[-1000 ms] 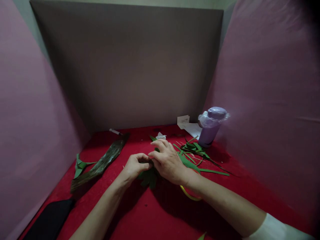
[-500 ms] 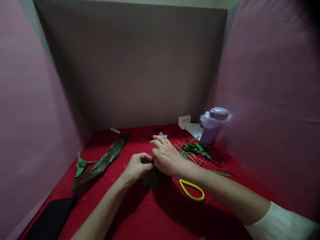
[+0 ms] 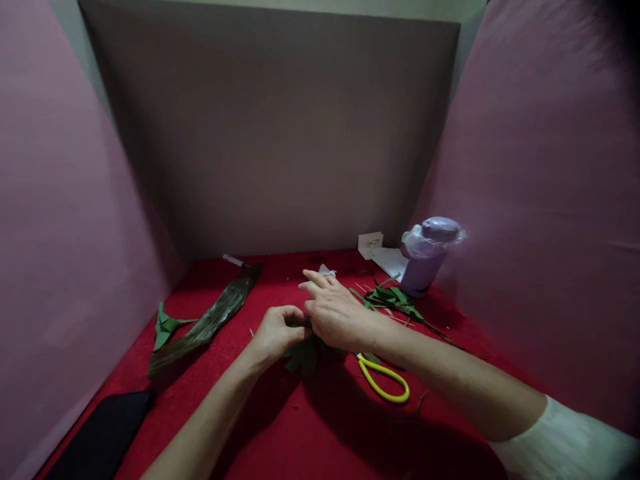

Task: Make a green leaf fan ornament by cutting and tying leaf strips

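Observation:
My left hand (image 3: 280, 331) is closed in a pinch on a green leaf piece (image 3: 302, 360) with cut, finger-like ends hanging below it. Against its fingertips, my right hand (image 3: 334, 311) has its thumb and forefinger pressed together at the same leaf piece, other fingers stretched out. Exactly what the right fingertips pinch is hidden behind the hand. Just below the right forearm lie scissors with yellow handles (image 3: 387, 385), their blades mostly covered.
Green leaf strips and thin sticks (image 3: 393, 299) lie at right, before a purple tumbler (image 3: 424, 263) with plastic wrap. White cards (image 3: 371, 243) stand behind. At left are a long dark leaf bundle (image 3: 215, 317), a folded green leaf (image 3: 165, 327), a white-handled tool (image 3: 234, 261) and a black flat object (image 3: 103, 433).
Both hands stay nearly in place at the leaf piece, with the right fingers shifting slightly. The whole view has moved a little.

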Motion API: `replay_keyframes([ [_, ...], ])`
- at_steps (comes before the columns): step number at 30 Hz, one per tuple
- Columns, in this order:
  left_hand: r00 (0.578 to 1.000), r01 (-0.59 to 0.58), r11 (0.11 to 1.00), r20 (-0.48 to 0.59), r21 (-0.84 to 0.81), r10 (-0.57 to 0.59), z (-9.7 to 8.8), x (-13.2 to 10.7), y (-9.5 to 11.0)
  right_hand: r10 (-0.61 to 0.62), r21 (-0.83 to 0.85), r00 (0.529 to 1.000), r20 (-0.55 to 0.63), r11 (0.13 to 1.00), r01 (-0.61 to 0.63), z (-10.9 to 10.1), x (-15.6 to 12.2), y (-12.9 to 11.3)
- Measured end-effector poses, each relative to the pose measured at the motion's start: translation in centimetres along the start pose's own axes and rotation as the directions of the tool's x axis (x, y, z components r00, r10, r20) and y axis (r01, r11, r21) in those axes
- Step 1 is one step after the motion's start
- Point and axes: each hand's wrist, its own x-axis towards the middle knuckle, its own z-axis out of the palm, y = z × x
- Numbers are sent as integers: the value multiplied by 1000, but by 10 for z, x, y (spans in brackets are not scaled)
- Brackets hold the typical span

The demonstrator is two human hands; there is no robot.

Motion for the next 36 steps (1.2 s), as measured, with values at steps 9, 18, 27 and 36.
replay_keyframes([
  [9, 999, 31, 999, 21, -21, -31, -3, -2, 1, 9, 16, 998, -56, 1000, -8, 8, 0, 5],
  [18, 998, 45, 998, 33, -39, -44, -2, 1, -1, -11, -11, 995, -100, 1000, 10, 10, 1, 1],
  [27, 998, 44, 996, 44, -81, -40, -2, 3, -6, -60, -91, 987, -148, 995, 46, 15, 0, -4],
  [36, 997, 78, 994, 25, -74, -77, -4, 2, -4, 230, 213, 868, -440, 966, -148, 12, -29, 4],
])
